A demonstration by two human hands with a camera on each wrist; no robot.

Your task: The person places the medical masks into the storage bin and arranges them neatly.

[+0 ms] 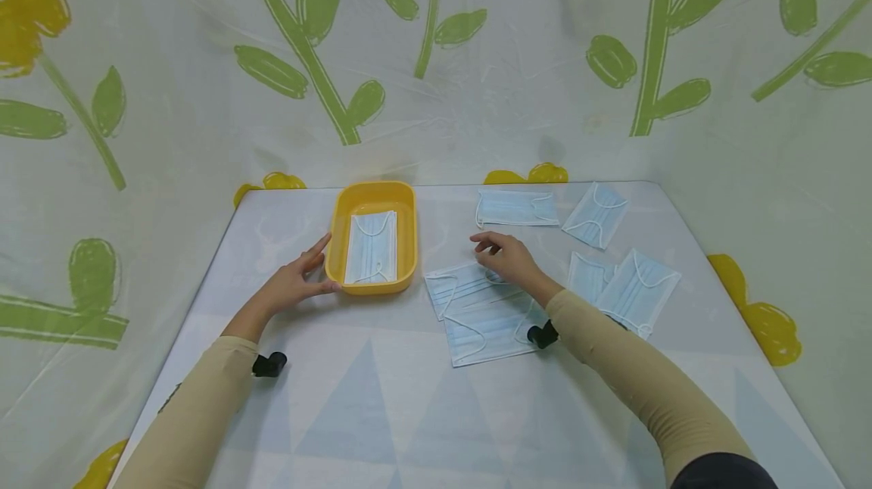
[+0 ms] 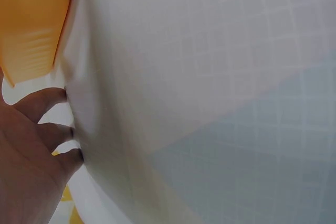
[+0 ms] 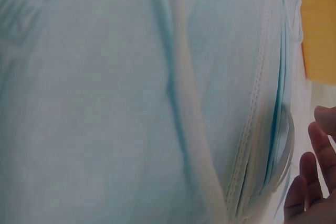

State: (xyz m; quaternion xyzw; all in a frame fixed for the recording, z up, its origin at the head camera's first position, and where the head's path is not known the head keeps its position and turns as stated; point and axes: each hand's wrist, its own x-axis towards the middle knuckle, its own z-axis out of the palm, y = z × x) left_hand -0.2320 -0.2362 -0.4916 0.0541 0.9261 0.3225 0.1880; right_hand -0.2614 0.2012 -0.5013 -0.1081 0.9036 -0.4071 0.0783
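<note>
A yellow rectangular tray [image 1: 411,262] stands at the back left of the table, with a light blue face mask [image 1: 371,250] lying lengthwise inside it. My left hand [image 1: 291,282] rests against the tray's near left corner, fingers spread along its side and thumb at the front edge. In the left wrist view, the fingers [image 2: 46,135] are parted beside the tray wall. My right hand [image 1: 507,258] hovers over overlapping face masks [image 1: 487,322] to the right of the tray. Its fingers curl loosely with nothing between them, and the forearm covers part of those masks.
At the back right lie a flat face mask [image 1: 515,207] and a tilted one [image 1: 596,215]. Two more overlap beyond my right forearm, the upper mask [image 1: 643,288] partly covering the other. A flower-printed curtain [image 1: 490,110] hangs behind the patterned table [image 1: 354,428].
</note>
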